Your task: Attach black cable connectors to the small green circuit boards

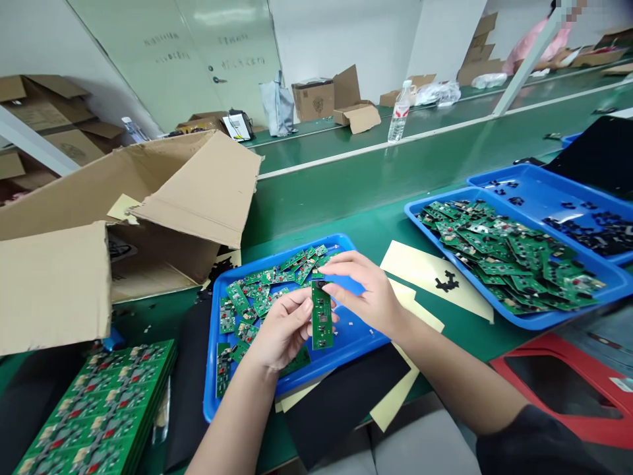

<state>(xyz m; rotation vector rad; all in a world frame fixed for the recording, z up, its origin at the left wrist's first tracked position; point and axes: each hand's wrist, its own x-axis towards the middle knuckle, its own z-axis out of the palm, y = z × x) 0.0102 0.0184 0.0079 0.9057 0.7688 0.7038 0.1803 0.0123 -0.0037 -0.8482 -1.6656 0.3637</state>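
My left hand [289, 326] is closed on a narrow green circuit board [322, 323], thumb on its face and fingertips behind its right edge. The board stands nearly upright above a blue tray [366, 340]. A small black part [321, 284] sits at the board's top end. My right hand [368, 290] is beside that end, its thumb by the black part and its fingers stretched above, apart from the thumb. Nothing shows clearly in its grasp. Loose circuit boards [264, 284] lie in the tray below.
At right, one blue tray [519, 320] is heaped with boards and another [524, 173] holds small black parts. Black pieces [447, 282] lie on yellowish paper [405, 260]. A cardboard box [198, 185] and stacked board panels [99, 409] stand left. A person [537, 49] is at far right.
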